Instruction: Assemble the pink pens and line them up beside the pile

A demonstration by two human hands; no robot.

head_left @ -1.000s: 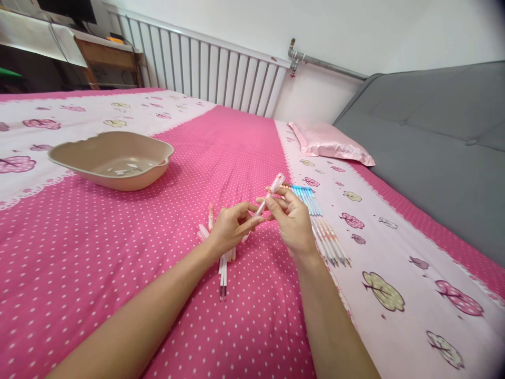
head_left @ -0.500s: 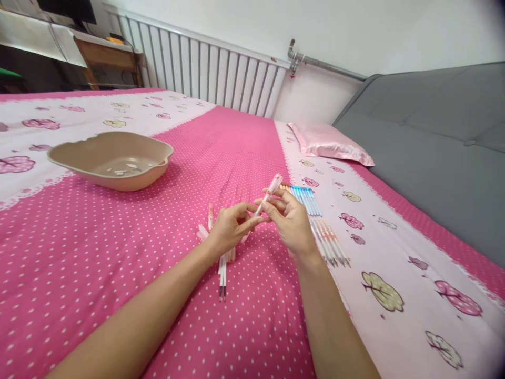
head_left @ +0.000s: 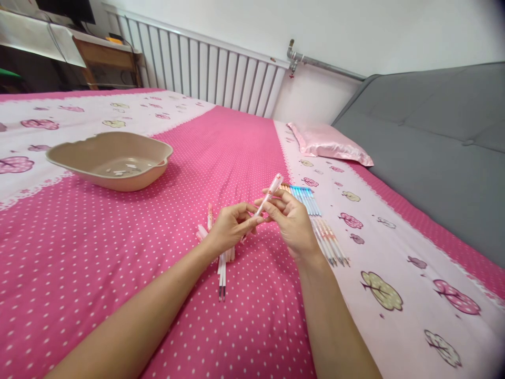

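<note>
A pale pink patterned pen [head_left: 273, 186] slants up and to the right between my two hands. My left hand [head_left: 232, 226] is closed on its lower end, the fingers pinched together. Higher up the barrel, my right hand [head_left: 290, 221] pinches it between thumb and fingers. Beneath my left hand, partly covered by it, lie white refills [head_left: 222, 276] with dark tips and some pink pen parts [head_left: 210, 216]. Right of my right hand, pink-and-white pens [head_left: 329, 242] lie in a row, with blue pens [head_left: 310, 200] in another row behind them.
A beige basin [head_left: 114, 181] with small white pieces inside sits at the left on the pink dotted bedspread [head_left: 189, 152]. A pink pillow [head_left: 331, 142] lies at the far right against a grey headboard [head_left: 430, 121]. A white radiator [head_left: 205, 66] lines the back wall.
The hands and the pen hold nearly the same position. A little more of the pen's lower end shows below my left fingers.
</note>
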